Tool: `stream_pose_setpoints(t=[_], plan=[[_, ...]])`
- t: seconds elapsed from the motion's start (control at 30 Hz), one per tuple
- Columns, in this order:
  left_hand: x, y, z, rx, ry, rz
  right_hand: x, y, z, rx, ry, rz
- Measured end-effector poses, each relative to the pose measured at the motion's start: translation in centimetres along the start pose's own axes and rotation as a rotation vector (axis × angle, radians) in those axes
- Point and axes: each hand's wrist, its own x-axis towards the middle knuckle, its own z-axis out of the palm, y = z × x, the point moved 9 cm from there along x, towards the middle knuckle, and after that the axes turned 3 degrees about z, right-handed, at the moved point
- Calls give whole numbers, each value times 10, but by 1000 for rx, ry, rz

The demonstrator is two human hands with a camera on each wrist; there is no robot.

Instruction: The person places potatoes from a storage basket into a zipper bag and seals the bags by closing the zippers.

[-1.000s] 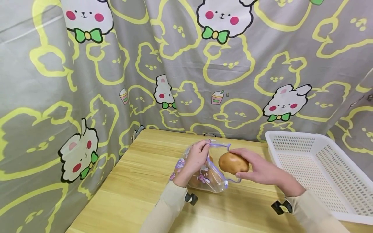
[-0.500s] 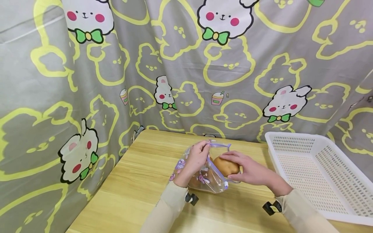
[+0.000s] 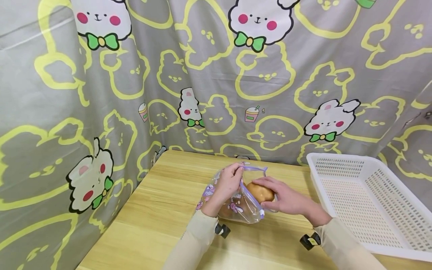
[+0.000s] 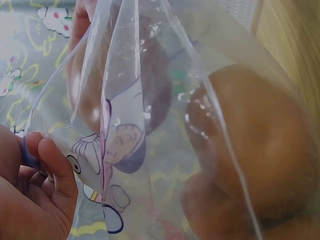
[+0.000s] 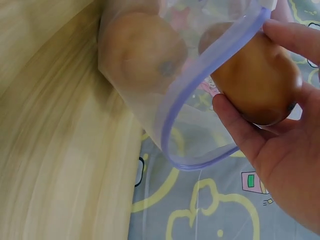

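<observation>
A clear zip bag [image 3: 248,217] with a purple zip edge and printed cartoon figures lies on its side on the table, its mouth facing right. My left hand [image 3: 230,182] pinches the upper rim of that mouth between thumb and fingers. In my right hand [image 3: 287,197], thumb and fingers grip a glossy brown potato [image 3: 261,192]. The right wrist view shows this potato [image 5: 260,80] partly inside the opening, its far end behind the purple rim. Other brown potatoes [image 4: 250,135] sit deeper in the bag, blurred by the plastic.
To the right stands a white perforated plastic basket [image 3: 317,176]. The wooden table [image 3: 141,225] ends in front of a grey curtain [image 3: 209,75] with yellow outlines and rabbit prints, which hangs behind and to the left.
My right hand has moved left with the potato, from just outside the bag's mouth to partly inside it. My left hand has stayed at the rim.
</observation>
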Motion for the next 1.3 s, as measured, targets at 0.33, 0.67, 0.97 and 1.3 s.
stream_pose_setpoints(t=[0.33,0.67,0.97,1.3], plan=[[0,3,-2,-1,4,35,3,5,4,-31,-3,-1],[0,5,-2,0,8,30,11,8,4,-33,40,17],[1,4,-3,-12,17,23,16,3,2,-86,89,-40],[1,1,-4,-8,23,-13,16,5,-2,-141,171,-79]])
